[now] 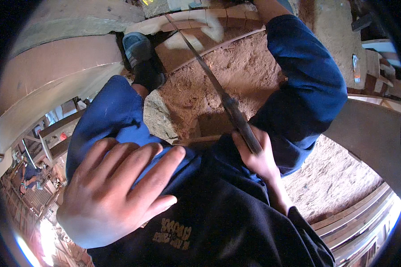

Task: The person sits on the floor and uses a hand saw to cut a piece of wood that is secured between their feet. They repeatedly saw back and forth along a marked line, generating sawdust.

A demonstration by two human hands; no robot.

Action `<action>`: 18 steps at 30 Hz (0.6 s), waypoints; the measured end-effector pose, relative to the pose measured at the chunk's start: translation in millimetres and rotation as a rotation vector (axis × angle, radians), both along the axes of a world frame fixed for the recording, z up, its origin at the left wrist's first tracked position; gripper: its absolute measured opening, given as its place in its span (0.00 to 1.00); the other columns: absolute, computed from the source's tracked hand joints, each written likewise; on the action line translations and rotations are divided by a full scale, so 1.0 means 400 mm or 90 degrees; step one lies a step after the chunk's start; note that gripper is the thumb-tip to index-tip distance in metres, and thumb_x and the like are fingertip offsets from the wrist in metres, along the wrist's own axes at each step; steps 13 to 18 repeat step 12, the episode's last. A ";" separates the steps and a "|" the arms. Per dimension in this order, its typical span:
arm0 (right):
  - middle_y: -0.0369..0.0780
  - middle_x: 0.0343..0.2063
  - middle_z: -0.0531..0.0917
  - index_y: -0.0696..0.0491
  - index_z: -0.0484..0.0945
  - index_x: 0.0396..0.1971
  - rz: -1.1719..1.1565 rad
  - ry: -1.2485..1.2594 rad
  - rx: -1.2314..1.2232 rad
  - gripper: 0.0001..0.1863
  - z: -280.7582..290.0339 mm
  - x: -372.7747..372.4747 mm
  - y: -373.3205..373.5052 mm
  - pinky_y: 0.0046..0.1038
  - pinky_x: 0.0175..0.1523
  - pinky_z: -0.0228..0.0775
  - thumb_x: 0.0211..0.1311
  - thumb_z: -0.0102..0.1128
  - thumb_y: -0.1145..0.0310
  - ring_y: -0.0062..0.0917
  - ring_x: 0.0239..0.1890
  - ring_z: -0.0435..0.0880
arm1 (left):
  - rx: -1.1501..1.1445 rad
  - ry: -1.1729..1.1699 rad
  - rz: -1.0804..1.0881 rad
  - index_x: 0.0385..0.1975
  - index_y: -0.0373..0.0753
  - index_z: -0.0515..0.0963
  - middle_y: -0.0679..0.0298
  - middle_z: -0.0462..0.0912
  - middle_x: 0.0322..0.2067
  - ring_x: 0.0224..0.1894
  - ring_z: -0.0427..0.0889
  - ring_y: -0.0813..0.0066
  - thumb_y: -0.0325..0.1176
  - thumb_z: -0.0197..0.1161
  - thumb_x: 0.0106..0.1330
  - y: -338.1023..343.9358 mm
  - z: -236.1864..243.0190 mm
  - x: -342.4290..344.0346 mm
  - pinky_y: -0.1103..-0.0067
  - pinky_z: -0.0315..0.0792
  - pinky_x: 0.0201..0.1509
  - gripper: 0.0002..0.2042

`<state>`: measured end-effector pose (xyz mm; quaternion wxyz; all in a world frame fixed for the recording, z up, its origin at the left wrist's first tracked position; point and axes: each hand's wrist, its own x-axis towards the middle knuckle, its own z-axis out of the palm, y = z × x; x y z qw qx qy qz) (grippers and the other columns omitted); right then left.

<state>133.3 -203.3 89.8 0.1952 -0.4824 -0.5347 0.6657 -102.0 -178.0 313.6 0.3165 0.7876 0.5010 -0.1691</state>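
My right hand (256,153) is wrapped round the straight handle of a long, narrow dark tool (205,69). Its thin blade slants away to the upper left, seen nearly edge-on, so I cannot tell its exact kind. The blade's far end reaches a curved wooden piece (200,20) marked by several cross lines. Close to the camera, my left hand (116,189) is raised over my left thigh, fingers extended and slightly bent, holding nothing. My legs are bent apart in blue trousers, with a grey slipper (138,50) on the left foot.
Large curved wooden pieces (67,66) stand at the left. Between my legs lies ground covered in sawdust (227,66). Stacked wooden boards (361,227) are at the lower right. Another person (31,171) is far off at the left.
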 end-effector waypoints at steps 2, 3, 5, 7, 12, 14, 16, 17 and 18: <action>0.46 0.22 0.79 0.60 0.77 0.31 0.007 -0.056 -0.049 0.05 0.032 0.029 -0.007 0.31 0.33 0.70 0.58 0.59 0.74 0.26 0.23 0.77 | -0.008 0.011 -0.001 0.55 0.36 0.71 0.53 0.77 0.45 0.42 0.77 0.57 0.43 0.70 0.46 0.000 -0.001 -0.002 0.62 0.69 0.47 0.34; 0.41 0.21 0.77 0.60 0.77 0.31 0.010 -0.050 -0.044 0.06 0.027 0.024 -0.006 0.28 0.32 0.68 0.60 0.58 0.72 0.22 0.23 0.74 | -0.017 0.013 -0.004 0.55 0.35 0.71 0.53 0.77 0.45 0.42 0.77 0.57 0.43 0.70 0.45 0.000 -0.004 -0.003 0.62 0.69 0.47 0.34; 0.32 0.19 0.73 0.59 0.77 0.31 0.017 -0.025 -0.028 0.08 -0.008 -0.015 0.025 0.22 0.30 0.63 0.63 0.58 0.69 0.14 0.24 0.68 | -0.030 0.011 -0.021 0.55 0.35 0.71 0.53 0.77 0.45 0.43 0.77 0.57 0.43 0.71 0.44 -0.002 -0.001 0.006 0.62 0.69 0.47 0.35; 0.32 0.17 0.72 0.59 0.76 0.28 -0.008 0.009 -0.017 0.09 -0.087 -0.084 0.069 0.24 0.27 0.61 0.63 0.58 0.68 0.13 0.23 0.66 | -0.028 0.009 -0.030 0.55 0.35 0.71 0.53 0.77 0.45 0.43 0.77 0.57 0.43 0.71 0.44 0.007 0.001 0.018 0.62 0.69 0.47 0.36; 0.55 0.46 0.80 0.58 0.74 0.54 0.000 0.085 0.187 0.20 -0.044 -0.069 0.037 0.19 0.57 0.66 0.63 0.57 0.68 0.34 0.54 0.79 | 0.007 0.011 0.002 0.56 0.37 0.71 0.54 0.77 0.46 0.44 0.77 0.57 0.44 0.72 0.41 0.007 -0.004 0.001 0.61 0.69 0.49 0.37; 0.55 0.46 0.80 0.58 0.74 0.54 0.000 0.085 0.187 0.20 -0.044 -0.069 0.037 0.19 0.57 0.66 0.63 0.57 0.68 0.34 0.54 0.79 | 0.007 0.011 0.002 0.56 0.37 0.71 0.54 0.77 0.46 0.44 0.77 0.57 0.44 0.72 0.41 0.007 -0.004 0.001 0.61 0.69 0.49 0.37; 0.55 0.46 0.80 0.58 0.74 0.54 0.000 0.085 0.187 0.20 -0.044 -0.069 0.037 0.19 0.57 0.66 0.63 0.57 0.68 0.34 0.54 0.79 | 0.007 0.011 0.002 0.56 0.37 0.71 0.54 0.77 0.46 0.44 0.77 0.57 0.44 0.72 0.41 0.007 -0.004 0.001 0.61 0.69 0.49 0.37; 0.55 0.46 0.80 0.58 0.74 0.54 0.000 0.085 0.187 0.20 -0.044 -0.069 0.037 0.19 0.57 0.66 0.63 0.57 0.68 0.34 0.54 0.79 | 0.007 0.011 0.002 0.56 0.37 0.71 0.54 0.77 0.46 0.44 0.77 0.57 0.44 0.72 0.41 0.007 -0.004 0.001 0.61 0.69 0.49 0.37; 0.55 0.46 0.80 0.58 0.74 0.54 0.000 0.085 0.187 0.20 -0.044 -0.069 0.037 0.19 0.57 0.66 0.63 0.57 0.68 0.34 0.54 0.79 | 0.007 0.011 0.002 0.56 0.37 0.71 0.54 0.77 0.46 0.44 0.77 0.57 0.44 0.72 0.41 0.007 -0.004 0.001 0.61 0.69 0.49 0.37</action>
